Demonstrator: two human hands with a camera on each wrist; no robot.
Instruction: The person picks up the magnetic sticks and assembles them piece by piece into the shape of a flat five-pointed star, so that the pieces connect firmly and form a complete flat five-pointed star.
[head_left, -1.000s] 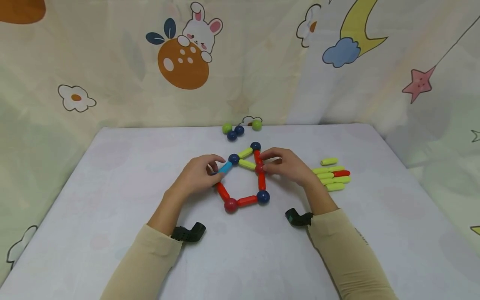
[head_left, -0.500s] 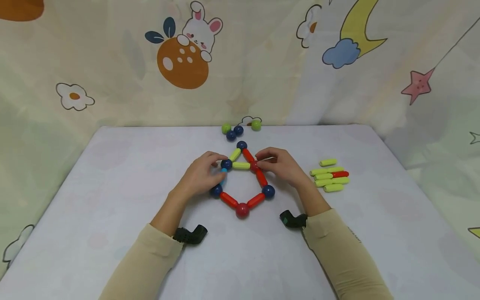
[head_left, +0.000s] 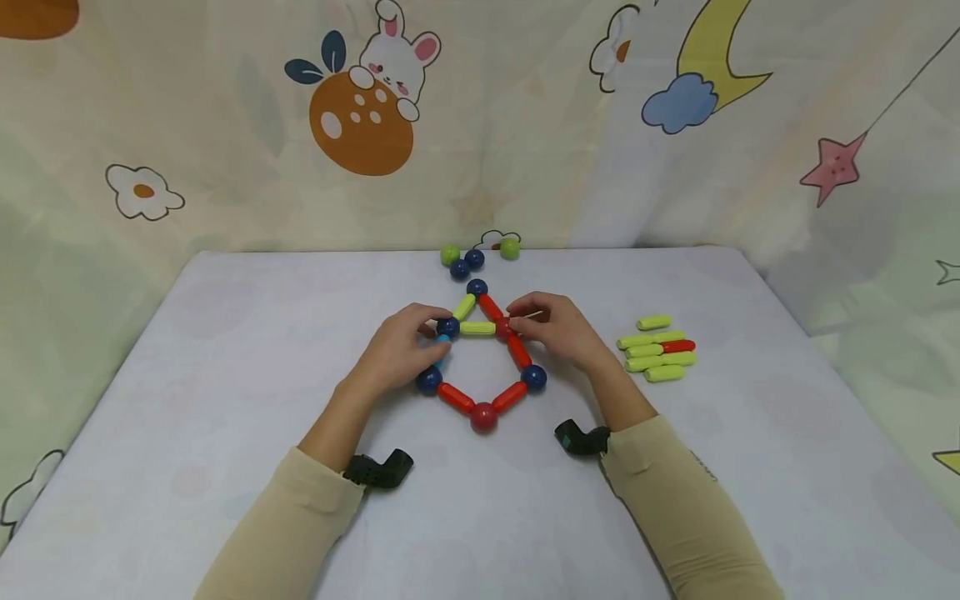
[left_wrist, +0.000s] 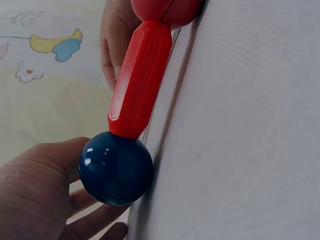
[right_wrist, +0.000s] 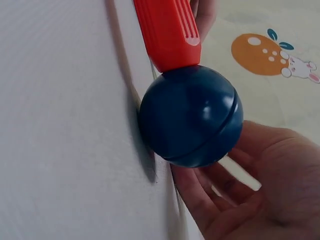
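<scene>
While your left hand grips the short light-blue rod, your right hand pinches the farther round red ball.

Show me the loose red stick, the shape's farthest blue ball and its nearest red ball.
Loose red stick (head_left: 679,346), head view: middle of its length.
Farthest blue ball (head_left: 477,288), head view: middle of its face.
Nearest red ball (head_left: 484,417), head view: middle of its face.

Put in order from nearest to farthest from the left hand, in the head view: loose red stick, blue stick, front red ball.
1. Blue stick, partly covered by the left hand.
2. Front red ball, to the right, toward the person.
3. Loose red stick, far right, among yellow sticks.
</scene>
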